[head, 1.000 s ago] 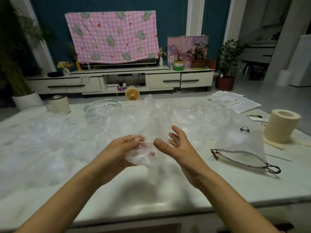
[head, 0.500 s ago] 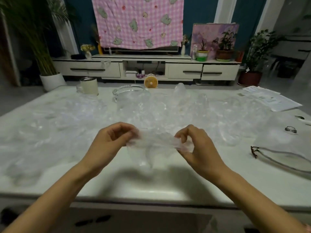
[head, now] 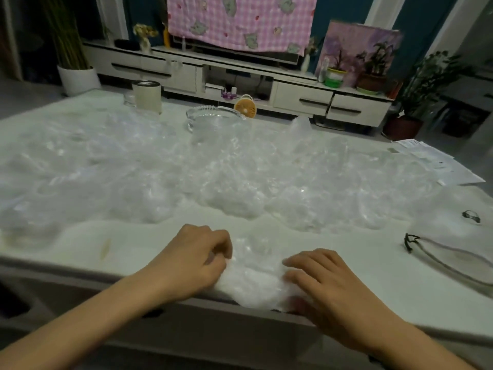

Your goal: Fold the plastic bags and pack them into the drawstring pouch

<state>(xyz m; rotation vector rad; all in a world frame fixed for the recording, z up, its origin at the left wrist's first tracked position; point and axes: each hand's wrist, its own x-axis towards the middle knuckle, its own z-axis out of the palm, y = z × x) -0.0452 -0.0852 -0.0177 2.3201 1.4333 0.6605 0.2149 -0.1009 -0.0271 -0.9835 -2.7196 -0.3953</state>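
Observation:
A crumpled clear plastic bag lies on the white table at its near edge, partly hanging over it. My left hand pinches the bag's left side with curled fingers. My right hand rests on the bag's right side with fingers spread and slightly bent. Several more clear plastic bags cover the middle of the table. The white drawstring pouch with a dark cord lies flat at the right, its mouth facing left.
A glass dish and a cylindrical canister stand at the table's far side. Papers lie at the far right. Beyond the table are a small orange fan, a low TV cabinet and potted plants.
Both hands have lowered the bag from mid-air onto the table's near edge. The right hand went from pinching it to pressing down on it. The camera tilted down and left.

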